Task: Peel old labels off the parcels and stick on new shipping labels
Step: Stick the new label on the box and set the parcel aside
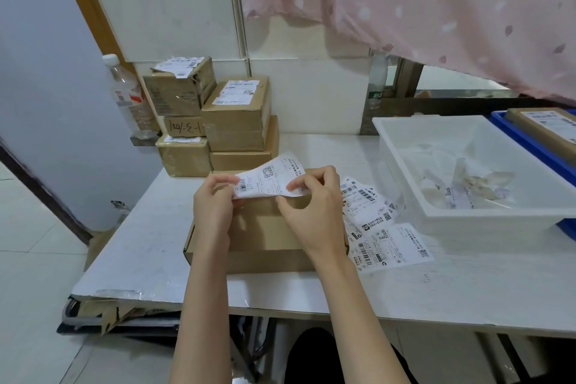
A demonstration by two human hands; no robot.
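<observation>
Both hands hold a white printed shipping label (270,178) just above a flat brown cardboard parcel (265,234) lying near the front edge of the white desk (149,246). The left hand (215,206) pinches the label's left end, the right hand (314,209) its lower right edge, fingers curled on the paper. More loose white labels (380,227) lie beside the parcel's right side, a white plastic bin (467,215) beyond, stacked brown boxes (215,121) toward the desk's back left corner.

Matt brown cardboard parcel (265,237), printed paper label (271,178), glossy white plastic tub (402,165).
</observation>
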